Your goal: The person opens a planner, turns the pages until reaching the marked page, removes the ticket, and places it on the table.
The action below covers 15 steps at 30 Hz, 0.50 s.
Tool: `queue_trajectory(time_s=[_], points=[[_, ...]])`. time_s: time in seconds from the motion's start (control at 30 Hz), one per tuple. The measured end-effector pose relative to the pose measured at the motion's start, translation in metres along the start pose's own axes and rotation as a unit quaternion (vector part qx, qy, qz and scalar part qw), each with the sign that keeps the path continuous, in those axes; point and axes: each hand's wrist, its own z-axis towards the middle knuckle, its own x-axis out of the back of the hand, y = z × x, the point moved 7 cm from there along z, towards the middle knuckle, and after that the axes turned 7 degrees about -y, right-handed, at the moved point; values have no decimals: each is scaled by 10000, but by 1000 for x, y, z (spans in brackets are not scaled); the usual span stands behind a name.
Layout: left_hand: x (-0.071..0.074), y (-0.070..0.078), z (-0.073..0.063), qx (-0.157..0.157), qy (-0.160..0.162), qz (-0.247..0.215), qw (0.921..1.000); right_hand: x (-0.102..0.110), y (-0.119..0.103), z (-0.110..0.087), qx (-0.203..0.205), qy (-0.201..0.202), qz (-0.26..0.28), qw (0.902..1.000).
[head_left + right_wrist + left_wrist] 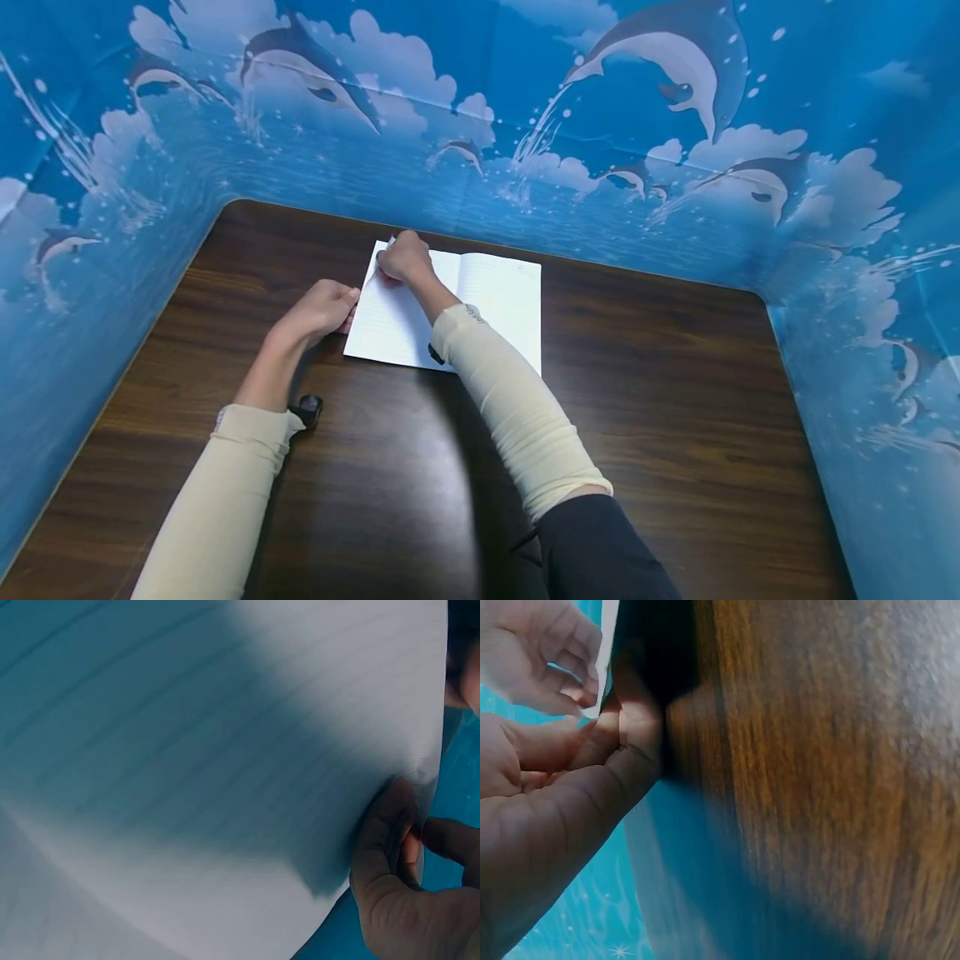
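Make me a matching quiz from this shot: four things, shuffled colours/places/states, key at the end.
Things
1. notebook
2. table
3. backdrop
4. right hand

Colours, places, states
A. blue, printed with dolphins
B. near the notebook's upper-left corner in the head view
C. dark brown, wood-grained
D. open, white and ruled

Pairs: 1-D, 2-C, 3-A, 4-B

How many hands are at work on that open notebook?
2: the left hand at the left edge of the notebook, and the right hand near its left page's top corner. Some fingers are partly hidden.
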Motion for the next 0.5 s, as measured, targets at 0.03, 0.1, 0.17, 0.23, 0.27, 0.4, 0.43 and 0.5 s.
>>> queue_trajectory(time_s=[0.03, 0.1, 0.17, 0.23, 0.27, 0.4, 0.43, 0.5], points=[[-1, 1, 0, 20, -34, 102, 9999, -1, 1, -2, -21, 37, 15, 10000], [-2, 2, 0, 43, -96, 365, 9993, -1, 3, -7, -94, 90, 44, 9999], [-3, 3, -1, 83, -137, 604, 9980, -2, 3, -9, -104, 104, -13, 9999], [-2, 3, 0, 159, -186, 688, 9973, -5, 1, -8, -79, 49, -35, 10000], [-2, 2, 0, 211, -198, 705, 9971, -8, 0, -5, -45, -25, -70, 10000], [-1, 0, 1, 385, -155, 747, 9963, -12, -8, -10, 114, -119, -294, 9994], [0, 0, 2, 395, -147, 749, 9963, -10, -12, -19, 180, -111, -301, 9993], [0, 1, 2, 415, -118, 770, 9961, -3, -18, -39, 353, -30, -398, 9986]])
